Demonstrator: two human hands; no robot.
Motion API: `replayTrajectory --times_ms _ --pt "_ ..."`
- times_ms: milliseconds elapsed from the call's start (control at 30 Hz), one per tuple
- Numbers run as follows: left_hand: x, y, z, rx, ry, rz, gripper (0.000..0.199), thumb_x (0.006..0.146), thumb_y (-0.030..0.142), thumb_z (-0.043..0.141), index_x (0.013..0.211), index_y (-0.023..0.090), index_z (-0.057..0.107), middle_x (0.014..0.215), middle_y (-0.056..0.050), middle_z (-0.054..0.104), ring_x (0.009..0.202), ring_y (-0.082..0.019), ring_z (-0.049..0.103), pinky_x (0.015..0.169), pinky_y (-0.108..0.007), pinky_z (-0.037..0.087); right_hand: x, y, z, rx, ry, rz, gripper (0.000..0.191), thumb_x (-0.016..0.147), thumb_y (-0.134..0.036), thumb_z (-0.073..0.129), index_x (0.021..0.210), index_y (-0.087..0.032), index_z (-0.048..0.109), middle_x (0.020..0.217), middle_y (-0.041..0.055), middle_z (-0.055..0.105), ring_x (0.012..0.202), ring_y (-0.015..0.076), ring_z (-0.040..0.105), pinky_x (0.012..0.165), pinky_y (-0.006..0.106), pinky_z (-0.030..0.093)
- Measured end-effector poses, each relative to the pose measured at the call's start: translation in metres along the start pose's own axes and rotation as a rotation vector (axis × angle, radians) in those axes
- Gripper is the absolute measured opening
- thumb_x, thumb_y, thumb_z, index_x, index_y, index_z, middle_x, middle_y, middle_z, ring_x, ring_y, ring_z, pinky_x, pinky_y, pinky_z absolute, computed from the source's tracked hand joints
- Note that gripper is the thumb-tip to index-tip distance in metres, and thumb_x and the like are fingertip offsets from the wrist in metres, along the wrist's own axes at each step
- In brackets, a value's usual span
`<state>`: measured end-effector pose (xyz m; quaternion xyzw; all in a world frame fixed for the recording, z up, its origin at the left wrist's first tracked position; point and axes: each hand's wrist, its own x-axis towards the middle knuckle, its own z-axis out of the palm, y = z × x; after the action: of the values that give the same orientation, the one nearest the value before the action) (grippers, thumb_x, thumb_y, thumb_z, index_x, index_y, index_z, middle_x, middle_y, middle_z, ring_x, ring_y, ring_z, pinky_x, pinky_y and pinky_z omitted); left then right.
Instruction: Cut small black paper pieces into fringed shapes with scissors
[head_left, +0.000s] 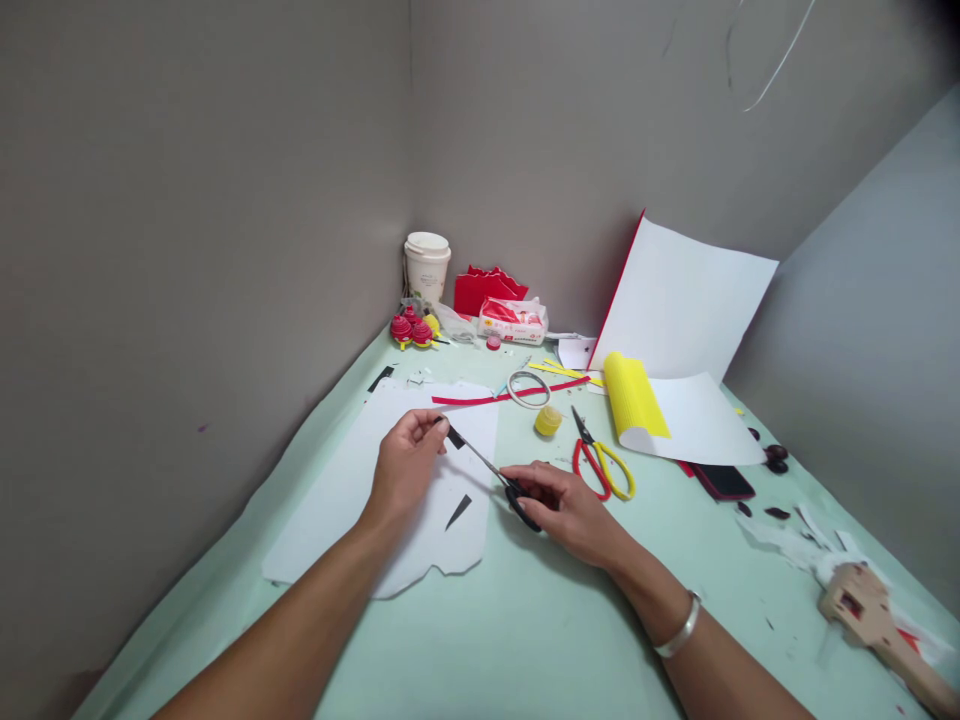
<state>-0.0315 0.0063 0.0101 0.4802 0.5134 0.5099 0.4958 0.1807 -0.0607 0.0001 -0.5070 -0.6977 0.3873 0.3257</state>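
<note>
My left hand (409, 455) pinches a small piece of black paper (455, 437) above a white sheet. In my right hand (566, 505) is a pair of scissors with black handles (523, 505); its blades point up and left and reach the black piece. Whether the blades are closed through it I cannot make out. Below, a pointed black paper scrap (458, 512) lies on the white sheet (337, 530), whose near edge is cut unevenly. Just beyond my right hand rest pliers-like cutters (602, 455) with one red and one yellow handle.
A yellow roll (548, 421), a tape ring (529, 390) and a red strip (469, 400) lie past my hands. Corrugated yellow paper (634, 395), a phone (721, 481) and a glue gun (862, 605) are at right. A lidded cup (427, 265) and tissue pack (513, 320) stand behind.
</note>
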Motion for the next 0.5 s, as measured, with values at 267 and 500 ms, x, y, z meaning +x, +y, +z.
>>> replayTrajectory --times_ms 267,500 --pt "-0.0012 0.0010 0.0003 0.008 0.006 0.005 0.019 0.078 0.038 0.066 0.086 0.021 0.062 0.065 0.005 0.054 0.061 -0.011 0.048 0.059 -0.023 0.037 0.0004 -0.0004 0.0003 -0.004 0.007 -0.009 0.036 0.085 -0.021 0.060 0.120 -0.024 0.067 0.084 0.0007 0.054 0.073 0.0138 0.050 0.068 0.027 0.041" --pt "-0.0009 0.0002 0.0000 0.003 0.006 -0.001 0.017 0.079 0.037 0.066 0.085 0.021 0.062 0.063 0.006 0.054 0.059 -0.011 0.047 0.058 -0.023 0.036 0.0007 0.0008 0.0009 0.005 0.026 0.010 0.035 0.085 -0.021 0.060 0.119 -0.025 0.067 0.083 0.0004 0.054 0.071 0.0133 0.050 0.067 0.027 0.042"
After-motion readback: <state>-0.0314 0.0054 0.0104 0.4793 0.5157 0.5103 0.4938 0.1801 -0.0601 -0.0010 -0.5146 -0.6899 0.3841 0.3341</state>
